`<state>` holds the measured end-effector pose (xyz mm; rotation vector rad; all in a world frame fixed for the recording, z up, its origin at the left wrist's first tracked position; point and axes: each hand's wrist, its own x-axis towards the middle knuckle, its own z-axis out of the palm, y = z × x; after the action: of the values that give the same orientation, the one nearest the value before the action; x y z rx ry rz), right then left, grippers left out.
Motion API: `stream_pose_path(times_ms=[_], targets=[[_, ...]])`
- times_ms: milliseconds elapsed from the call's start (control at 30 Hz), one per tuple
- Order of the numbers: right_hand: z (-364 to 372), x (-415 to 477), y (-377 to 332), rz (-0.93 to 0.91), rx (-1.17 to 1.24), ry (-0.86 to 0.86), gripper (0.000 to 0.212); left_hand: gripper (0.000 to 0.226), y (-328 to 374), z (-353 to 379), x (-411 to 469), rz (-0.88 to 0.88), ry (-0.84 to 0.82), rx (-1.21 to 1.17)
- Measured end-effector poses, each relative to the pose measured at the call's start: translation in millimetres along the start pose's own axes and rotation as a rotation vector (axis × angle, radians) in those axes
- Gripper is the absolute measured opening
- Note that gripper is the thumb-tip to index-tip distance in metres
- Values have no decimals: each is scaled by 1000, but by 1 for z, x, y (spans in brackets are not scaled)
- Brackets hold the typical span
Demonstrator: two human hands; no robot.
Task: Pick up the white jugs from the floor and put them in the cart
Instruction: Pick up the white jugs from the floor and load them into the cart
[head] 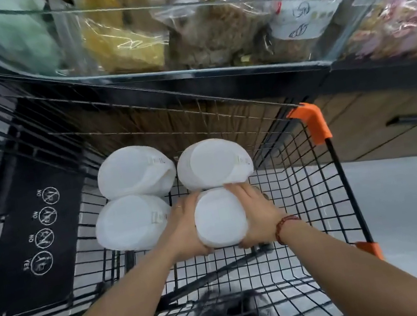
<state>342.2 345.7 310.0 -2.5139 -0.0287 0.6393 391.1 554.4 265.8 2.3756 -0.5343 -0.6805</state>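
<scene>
Left hand point(186, 229) and right hand point(255, 216) clasp a white jug point(219, 219) by its flanks, fingers point(237, 190) wrapped round the sides, low inside the cart point(337, 164) beside three other jugs point(133, 223); smooth stiff plastic, likely light, slippery, so a two-sided hold suits.

On my feed every jug point(219, 217) looks like smooth, milky matt plastic, and the cart point(349, 190) is black coated metal wire with slightly shiny orange plastic corner caps point(315, 124). The bags point(232, 3) up top are clear, crinkly, glossy plastic. The panel point(377, 125) has a matt wood-grain look, and the floor point(412, 193) is smooth pale tile with a faint sheen.
</scene>
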Motion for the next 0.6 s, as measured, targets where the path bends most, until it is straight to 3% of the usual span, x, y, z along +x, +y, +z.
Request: stream_pose_path(times_ms=[600], targets=[[19, 7, 13, 96, -69, 46, 129, 132, -1, 12, 12, -52, -61, 15]])
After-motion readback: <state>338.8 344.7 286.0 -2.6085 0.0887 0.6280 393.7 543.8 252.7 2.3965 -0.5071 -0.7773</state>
